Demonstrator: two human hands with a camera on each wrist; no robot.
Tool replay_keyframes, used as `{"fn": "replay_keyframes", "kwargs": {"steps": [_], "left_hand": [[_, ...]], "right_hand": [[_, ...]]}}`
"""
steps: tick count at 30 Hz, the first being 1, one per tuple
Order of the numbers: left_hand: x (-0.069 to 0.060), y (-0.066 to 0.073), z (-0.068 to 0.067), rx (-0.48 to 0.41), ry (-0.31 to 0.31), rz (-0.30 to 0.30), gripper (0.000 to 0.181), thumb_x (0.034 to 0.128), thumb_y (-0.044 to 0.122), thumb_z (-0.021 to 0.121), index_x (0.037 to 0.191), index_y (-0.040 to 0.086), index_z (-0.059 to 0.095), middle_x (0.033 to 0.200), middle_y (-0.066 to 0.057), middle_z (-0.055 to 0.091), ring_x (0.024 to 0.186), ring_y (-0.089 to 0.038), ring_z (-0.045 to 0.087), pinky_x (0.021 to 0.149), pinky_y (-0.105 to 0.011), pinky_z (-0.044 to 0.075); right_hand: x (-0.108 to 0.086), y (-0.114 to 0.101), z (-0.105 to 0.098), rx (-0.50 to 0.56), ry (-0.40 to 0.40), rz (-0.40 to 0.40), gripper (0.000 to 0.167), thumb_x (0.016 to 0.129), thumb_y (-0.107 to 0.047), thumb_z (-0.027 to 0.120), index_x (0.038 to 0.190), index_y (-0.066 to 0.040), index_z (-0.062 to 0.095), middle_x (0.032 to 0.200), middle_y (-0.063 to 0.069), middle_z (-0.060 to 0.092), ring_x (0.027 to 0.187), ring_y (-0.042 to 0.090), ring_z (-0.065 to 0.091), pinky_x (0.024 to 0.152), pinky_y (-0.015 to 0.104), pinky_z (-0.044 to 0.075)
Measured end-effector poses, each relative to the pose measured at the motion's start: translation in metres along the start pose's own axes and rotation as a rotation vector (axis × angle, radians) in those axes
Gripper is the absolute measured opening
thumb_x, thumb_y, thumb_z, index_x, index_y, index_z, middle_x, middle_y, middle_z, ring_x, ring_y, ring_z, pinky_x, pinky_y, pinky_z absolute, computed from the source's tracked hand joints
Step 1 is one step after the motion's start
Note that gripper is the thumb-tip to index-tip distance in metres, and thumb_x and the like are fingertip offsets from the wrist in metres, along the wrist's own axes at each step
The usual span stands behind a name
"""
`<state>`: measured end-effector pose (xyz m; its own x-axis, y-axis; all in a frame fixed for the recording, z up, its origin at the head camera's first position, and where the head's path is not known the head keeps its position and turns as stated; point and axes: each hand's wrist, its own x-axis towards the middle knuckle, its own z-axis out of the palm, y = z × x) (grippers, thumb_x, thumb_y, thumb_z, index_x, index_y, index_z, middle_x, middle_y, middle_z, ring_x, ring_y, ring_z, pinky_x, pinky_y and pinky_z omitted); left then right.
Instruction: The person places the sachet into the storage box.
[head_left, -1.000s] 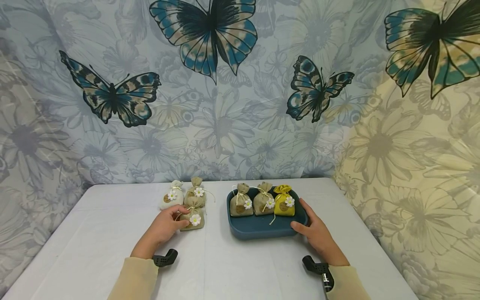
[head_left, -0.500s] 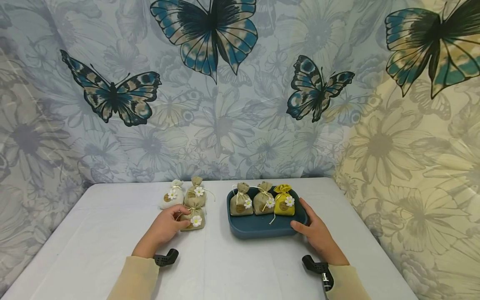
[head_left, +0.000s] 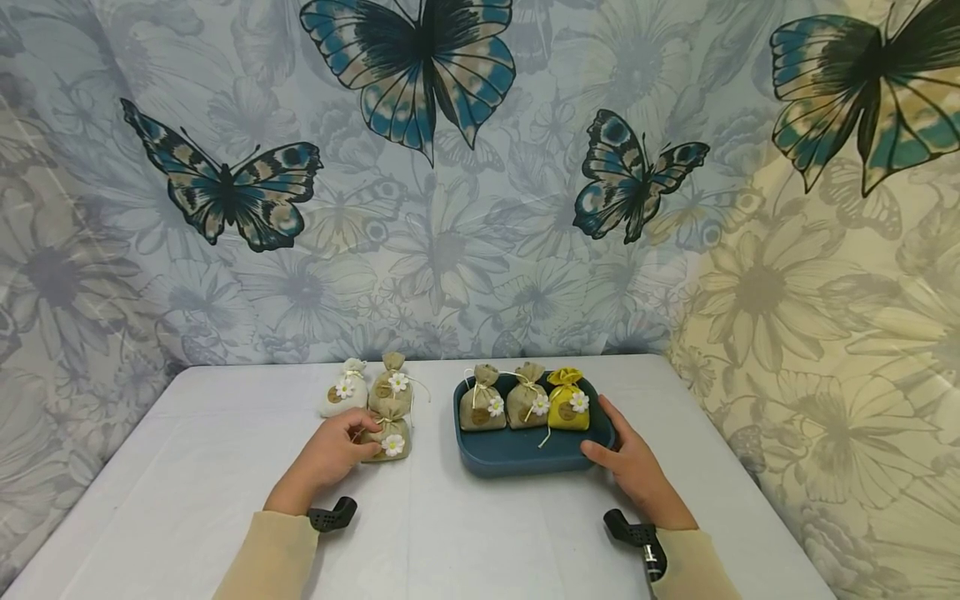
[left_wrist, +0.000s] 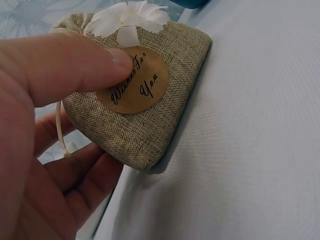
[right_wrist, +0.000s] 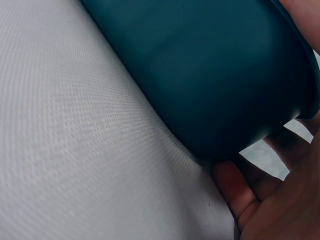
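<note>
My left hand [head_left: 333, 450] pinches the nearest beige burlap sachet [head_left: 392, 433]. In the left wrist view its thumb presses the round "Wishes For You" label [left_wrist: 150, 90] below a white flower, with the other fingers behind the sachet. Just behind stand a second beige sachet [head_left: 390, 400] and a white sachet [head_left: 341, 398]. My right hand [head_left: 633, 467] grips the right end of a dark blue tray [head_left: 502, 458], thumb over the rim and fingers along the outer wall. Two beige sachets [head_left: 482, 408] and a yellow sachet [head_left: 566, 412] stand in a row along the tray's back.
A white cloth covers the table [head_left: 465, 542]. Behind it hangs a backdrop [head_left: 450, 275] printed with flowers and butterflies. Black camera mounts [head_left: 333, 515] sit on both wrists. A strip of bare tabletop lies between the sachet group and the tray.
The sachet under my left hand has shifted very slightly toward me and to the right. My right hand and the tray stay in place.
</note>
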<state>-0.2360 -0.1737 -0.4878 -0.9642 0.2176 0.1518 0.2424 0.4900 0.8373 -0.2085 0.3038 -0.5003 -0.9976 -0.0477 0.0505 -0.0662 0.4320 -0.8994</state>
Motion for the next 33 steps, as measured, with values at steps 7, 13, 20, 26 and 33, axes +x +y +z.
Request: {"fn": "replay_keyframes", "kwargs": {"steps": [7,13,20,26,33], "left_hand": [[0.001,-0.002,0.001,0.024,0.002,0.071,0.019,0.0798,0.003,0.081,0.091,0.015,0.072,0.118,-0.008,0.065,0.110,-0.027,0.058,0.092,-0.045,0.046],[0.001,-0.001,0.002,0.034,0.003,0.108,0.020,0.0786,0.003,0.081,0.091,0.016,0.073,0.115,-0.004,0.066,0.109,-0.027,0.059,0.092,-0.046,0.048],[0.001,0.001,0.004,0.042,0.005,0.153,0.020,0.0770,0.005,0.082,0.087,0.019,0.072,0.119,-0.005,0.065,0.113,-0.028,0.059,0.091,-0.046,0.049],[0.001,0.008,0.009,0.015,-0.030,0.186,0.020,0.0771,0.008,0.084,0.087,0.021,0.073,0.122,-0.004,0.065,0.115,-0.028,0.059,0.091,-0.047,0.048],[0.000,0.024,0.010,-0.011,-0.035,0.146,0.021,0.0775,0.007,0.083,0.087,0.024,0.074,0.126,-0.003,0.064,0.117,-0.027,0.058,0.090,-0.046,0.048]], "right_hand": [[0.000,-0.001,0.000,-0.006,0.004,-0.001,0.092,0.093,-0.030,0.073,0.162,-0.018,0.013,0.164,0.012,0.012,0.148,0.037,0.010,0.114,0.059,0.014],[-0.001,-0.001,0.000,-0.008,0.007,-0.007,0.091,0.093,-0.029,0.072,0.162,-0.021,0.013,0.164,0.012,0.012,0.148,0.037,0.010,0.114,0.059,0.013],[-0.001,-0.001,0.000,0.000,0.006,-0.006,0.091,0.093,-0.029,0.073,0.162,-0.022,0.013,0.164,0.011,0.012,0.148,0.036,0.009,0.113,0.060,0.012],[-0.001,-0.002,0.001,0.001,0.002,0.013,0.093,0.093,-0.031,0.073,0.162,-0.018,0.012,0.165,0.012,0.011,0.148,0.037,0.008,0.114,0.060,0.011],[-0.002,0.000,0.001,0.003,0.001,0.008,0.092,0.093,-0.031,0.073,0.162,-0.022,0.012,0.165,0.011,0.011,0.149,0.036,0.009,0.114,0.059,0.014]]}}
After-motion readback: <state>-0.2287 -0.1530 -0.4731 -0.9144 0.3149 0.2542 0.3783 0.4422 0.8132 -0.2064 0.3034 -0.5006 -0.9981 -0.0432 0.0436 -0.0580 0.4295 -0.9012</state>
